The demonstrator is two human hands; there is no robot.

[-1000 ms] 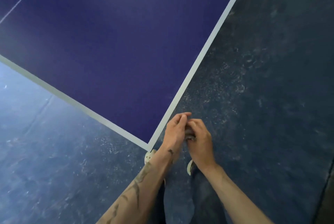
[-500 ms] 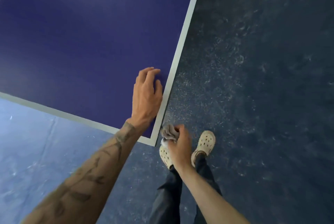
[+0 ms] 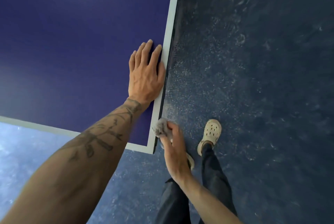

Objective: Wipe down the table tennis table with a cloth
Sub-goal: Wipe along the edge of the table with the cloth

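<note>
Bracing is done by the left hand point(image 3: 146, 72), laid flat with fingers straight on the table tennis table point(image 3: 72, 43), right by its side edge. The cloth point(image 3: 160, 127) is bunched up and pinched in the right hand point(image 3: 176, 153), held at that same edge just up from the near corner. Probably best if it's opened out a bit, then dragged along the white border in one long pass, so dust gets pushed off toward the floor point(image 3: 253, 79).

A table tennis hall or games room.
A blue table point(image 3: 72, 43) with white edge lines point(image 3: 171, 25) fills the left; beneath it lies a dark blue sports floor point(image 3: 262, 79), worn and covered in pale scuffs.
</note>
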